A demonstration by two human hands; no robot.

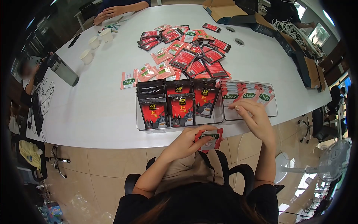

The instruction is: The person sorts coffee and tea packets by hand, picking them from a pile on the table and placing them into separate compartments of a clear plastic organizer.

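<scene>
My left hand (pixel 186 142) is closed on a red and white Cozy sachet (pixel 213 144), holding it just off the table's front edge. My right hand (pixel 255 120) hovers over the front of a clear tray (pixel 276 108), loosely bent with nothing visible in its fingers. Rows of Cozy sachets (pixel 248 96) stand in that tray, partly hidden by the hand. Beside it on the left, another clear tray (pixel 149 128) carries black and red G7 coffee packets (pixel 181 108) in three columns.
Behind the trays lies a loose heap of mixed coffee and tea sachets (pixel 184 59). Paper cups (pixel 86 56) and a bottle (pixel 62 69) stand at left. Open cardboard boxes (pixel 223 11) line the far right edge. Another person's hands (pixel 111 12) rest at the far side.
</scene>
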